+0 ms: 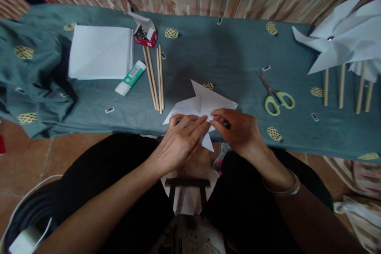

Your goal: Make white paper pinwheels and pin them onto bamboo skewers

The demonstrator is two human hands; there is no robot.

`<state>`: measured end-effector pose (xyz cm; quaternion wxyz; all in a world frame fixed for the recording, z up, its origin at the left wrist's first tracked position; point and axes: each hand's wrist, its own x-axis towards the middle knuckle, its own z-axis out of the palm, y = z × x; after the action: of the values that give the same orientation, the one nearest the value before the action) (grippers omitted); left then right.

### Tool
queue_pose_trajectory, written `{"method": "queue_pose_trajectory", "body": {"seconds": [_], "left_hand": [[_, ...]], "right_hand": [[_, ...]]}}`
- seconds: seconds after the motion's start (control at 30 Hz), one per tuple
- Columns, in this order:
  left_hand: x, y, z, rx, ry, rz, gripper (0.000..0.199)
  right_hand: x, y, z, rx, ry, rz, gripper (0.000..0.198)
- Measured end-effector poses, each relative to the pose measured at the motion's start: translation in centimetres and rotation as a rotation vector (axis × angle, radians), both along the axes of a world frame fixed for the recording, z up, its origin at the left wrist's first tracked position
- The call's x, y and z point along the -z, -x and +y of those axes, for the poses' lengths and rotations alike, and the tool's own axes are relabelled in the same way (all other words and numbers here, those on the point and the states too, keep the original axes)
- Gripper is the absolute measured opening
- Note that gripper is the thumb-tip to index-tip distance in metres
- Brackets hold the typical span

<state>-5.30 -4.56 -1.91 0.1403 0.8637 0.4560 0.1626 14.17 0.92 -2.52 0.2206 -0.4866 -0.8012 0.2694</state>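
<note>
A white paper pinwheel [195,105] lies at the table's front edge, its pointed blades spread and one tip hanging over the edge. My left hand [184,139] rests across its near side, fingers pressed together on the paper close to the centre. From the right, my right hand [236,129] pinches the paper beside the left fingertips. Whether a small part sits between the fingers at the centre is hidden. Small dark bits show beside both hands, too covered to name.
Four-cornered paper stack [101,51], glue stick [131,77], several wooden sticks [153,79] and a red box of small metal pins [145,33] lie left. Green-handled scissors [275,97] lie right. Finished-looking pinwheels [333,39] on sticks overlap at far right on the tablecloth [238,55].
</note>
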Motion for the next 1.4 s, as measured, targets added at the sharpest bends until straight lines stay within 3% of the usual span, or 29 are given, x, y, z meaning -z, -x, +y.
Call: {"method": "queue_pose_trajectory", "body": {"seconds": [0.17, 0.37, 0.83, 1.2, 1.4], "left_hand": [[0.2, 0.0, 0.3, -0.020, -0.008, -0.029, 0.041], [0.4, -0.1, 0.9, -0.082, -0.041, -0.087, 0.031], [-0.1, 0.0, 1.9, -0.144, 0.063, -0.152, 0.031], [0.4, 0.3, 0.9, -0.118, 0.085, -0.221, 0.033], [-0.1, 1.0, 0.9, -0.151, 0.025, -0.279, 0.034]], "right_hand": [[0.2, 0.1, -0.2, -0.021, -0.070, -0.042, 0.016], [0.3, 0.0, -0.6, -0.069, -0.280, -0.139, 0.024], [0.1, -0.1, -1.4, -0.100, -0.429, -0.193, 0.016], [0.3, -0.5, -1.3, -0.139, -0.375, -0.116, 0.016], [0.5, -0.8, -1.4, -0.125, -0.390, -0.096, 0.015]]}}
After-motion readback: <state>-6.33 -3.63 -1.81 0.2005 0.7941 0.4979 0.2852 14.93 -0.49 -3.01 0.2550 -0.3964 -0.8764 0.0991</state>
